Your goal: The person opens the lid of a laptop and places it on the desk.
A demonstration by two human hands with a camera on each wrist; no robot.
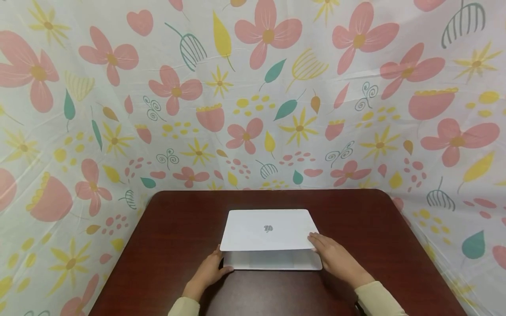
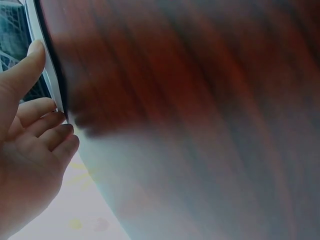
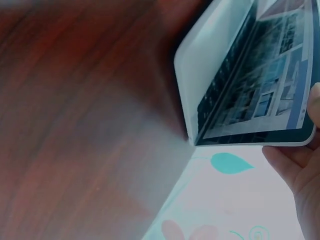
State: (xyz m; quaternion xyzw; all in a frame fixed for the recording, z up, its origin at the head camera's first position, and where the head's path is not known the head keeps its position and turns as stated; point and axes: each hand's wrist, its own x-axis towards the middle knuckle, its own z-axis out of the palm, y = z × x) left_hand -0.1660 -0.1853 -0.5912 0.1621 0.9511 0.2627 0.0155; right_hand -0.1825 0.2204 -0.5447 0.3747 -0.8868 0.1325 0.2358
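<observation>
White lid [image 1: 247,230] between thumb and fingers: the right hand [image 1: 337,259] pinches it by its free right-hand corner, so this is the hand on the part that swings. The left hand [image 1: 207,273] spans the opposite near corner of the base [image 3: 202,67] loosely, thumb against the front rim, fingers slightly bent along the side; how firmly it presses I cannot tell. Between the two hands lies the laptop [image 1: 272,239], long axis running left to right, hinge on the far side, its partly open gap facing the person, the screen [image 3: 265,100] lit inside. Beneath is a dark red table [image 1: 186,232], and beyond it hangs a flowered sheet [image 1: 253,105]
</observation>
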